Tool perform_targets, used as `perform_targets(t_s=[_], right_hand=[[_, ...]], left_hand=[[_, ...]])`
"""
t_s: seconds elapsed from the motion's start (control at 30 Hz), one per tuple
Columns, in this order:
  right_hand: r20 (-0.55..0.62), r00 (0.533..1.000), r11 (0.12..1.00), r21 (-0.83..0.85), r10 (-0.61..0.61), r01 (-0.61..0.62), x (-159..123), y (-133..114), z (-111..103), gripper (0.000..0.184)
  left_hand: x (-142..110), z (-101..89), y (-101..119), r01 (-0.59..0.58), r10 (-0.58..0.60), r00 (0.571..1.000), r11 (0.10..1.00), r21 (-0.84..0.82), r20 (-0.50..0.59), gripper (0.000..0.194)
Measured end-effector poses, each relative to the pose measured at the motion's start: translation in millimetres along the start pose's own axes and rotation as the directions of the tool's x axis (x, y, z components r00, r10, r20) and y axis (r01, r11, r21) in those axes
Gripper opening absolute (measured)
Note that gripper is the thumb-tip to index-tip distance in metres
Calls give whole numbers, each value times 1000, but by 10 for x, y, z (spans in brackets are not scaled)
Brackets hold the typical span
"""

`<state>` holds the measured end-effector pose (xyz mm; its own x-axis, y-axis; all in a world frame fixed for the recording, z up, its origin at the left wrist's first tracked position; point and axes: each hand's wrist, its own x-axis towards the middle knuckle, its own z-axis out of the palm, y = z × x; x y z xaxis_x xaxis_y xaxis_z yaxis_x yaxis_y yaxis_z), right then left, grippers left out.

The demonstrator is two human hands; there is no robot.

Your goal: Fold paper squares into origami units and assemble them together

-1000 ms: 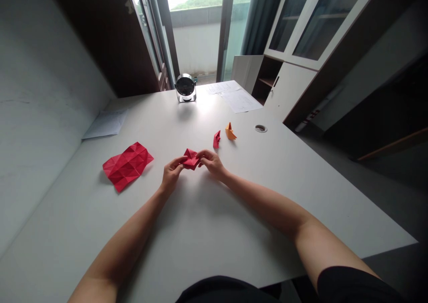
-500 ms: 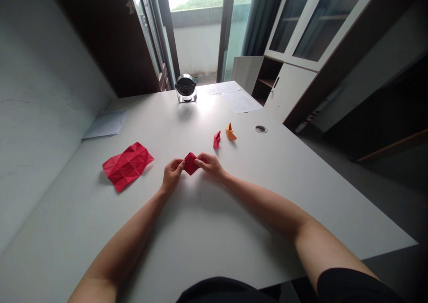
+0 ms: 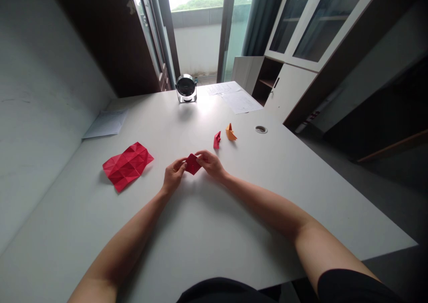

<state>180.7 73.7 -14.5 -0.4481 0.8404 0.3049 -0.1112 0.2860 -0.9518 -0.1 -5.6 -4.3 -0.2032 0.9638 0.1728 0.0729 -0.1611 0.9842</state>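
A small folded red paper (image 3: 193, 165), roughly diamond-shaped, is held up a little above the white table (image 3: 207, 231). My left hand (image 3: 174, 174) pinches its left corner between thumb and fingers. On the other side, my right hand (image 3: 210, 164) grips the right corner, its fingers covering that edge. Just beyond my right hand stand a small red origami piece (image 3: 217, 140) and an orange origami piece (image 3: 230, 132). To the left lies a larger sheet of red paper (image 3: 128, 165), opened out and covered in crease lines.
A round black device on a metal stand (image 3: 186, 88) sits at the table's far edge. Printed papers (image 3: 239, 100) lie at the back right, another paper (image 3: 105, 123) by the left wall. A cable hole (image 3: 261, 129) is set in the tabletop at right.
The folded red paper has gone from a partly spread shape with visible flaps to a flatter diamond, turned toward me. Both hands stay on it, with small finger shifts. The other pieces have not moved.
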Motion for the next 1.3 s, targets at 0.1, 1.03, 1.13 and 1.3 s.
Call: perform_targets(t_s=[0.1, 1.03, 1.13, 1.3], right_hand=[[-4, 1000, 999, -41, 26, -26, 0, 1, -6, 39], [157, 986, 930, -349, -60, 112, -55, -154, 52, 18], [145, 987, 931, -347, -64, 112, -54, -148, 45, 19], [70, 998, 973, -228, 3, 13, -37, -127, 9, 30]], left_hand=[[2, 4, -24, -15, 15, 999, 1000, 5, -30, 40], [-80, 7, 250, -156, 174, 985, 919, 362, -17, 23], [-86, 14, 207, -144, 162, 986, 934, 327, -29, 24], [-58, -16, 119, -96, 121, 989, 963, 251, -85, 28]])
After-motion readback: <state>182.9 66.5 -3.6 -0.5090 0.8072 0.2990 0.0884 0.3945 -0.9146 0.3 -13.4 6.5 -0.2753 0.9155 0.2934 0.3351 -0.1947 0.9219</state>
